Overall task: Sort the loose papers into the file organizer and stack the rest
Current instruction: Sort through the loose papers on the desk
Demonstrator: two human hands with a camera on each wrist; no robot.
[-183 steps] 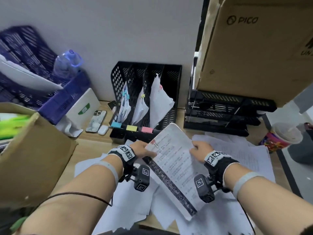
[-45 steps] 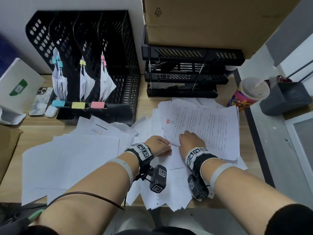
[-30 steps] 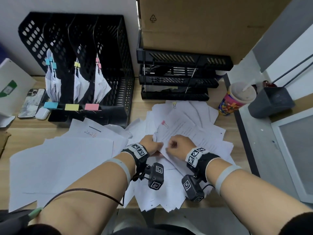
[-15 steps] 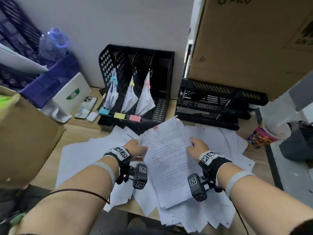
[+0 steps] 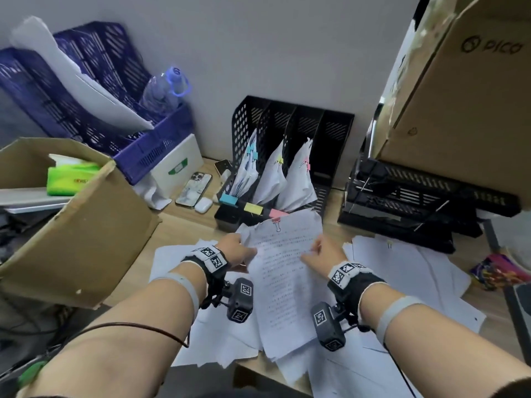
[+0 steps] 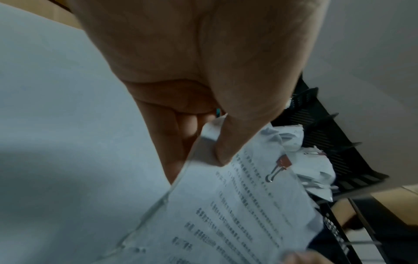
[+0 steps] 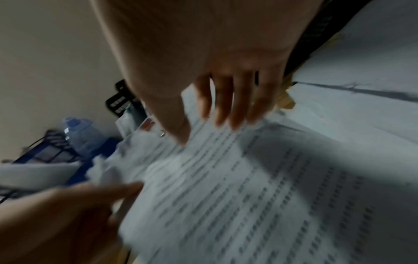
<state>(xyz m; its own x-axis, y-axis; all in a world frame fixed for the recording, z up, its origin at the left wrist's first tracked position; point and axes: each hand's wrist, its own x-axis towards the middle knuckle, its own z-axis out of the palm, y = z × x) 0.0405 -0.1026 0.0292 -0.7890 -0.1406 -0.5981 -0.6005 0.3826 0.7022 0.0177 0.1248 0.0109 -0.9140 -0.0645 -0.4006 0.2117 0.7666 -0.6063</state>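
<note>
Papers everywhere, basically. The clipped bundle (image 5: 283, 271) is held up off the desk (image 5: 184, 222) just in front of the black file organizer (image 5: 290, 156), its top edge with the red binder clip (image 5: 277, 225) nearly at the pink label on the organizer's front. The left hand (image 5: 234, 249) pinches the bundle's left edge, thumb on top and fingers underneath, which the left wrist view shows clearly. The right hand (image 5: 323, 252) is on the right edge; the right wrist view is smeared, so I can only say the fingers (image 7: 226, 103) lie fairly straight over the printed page with the thumb on it too. Can't tell whether anything curls under.

Hard to see: the printed text is unreadable, the bundle's lower end blends into the loose sheets (image 5: 408, 271) spread across the desk in front of the organizer, and I can't count the pages. Three of the organizer's slots hold clipped papers; the rightmost slot's inside is dark.

Versus half a second back: the bundle has moved closer to the organizer and now covers part of the pink label. The left hand's pinch looks the same, and the right hand's fingers now sit further onto the page.
</note>
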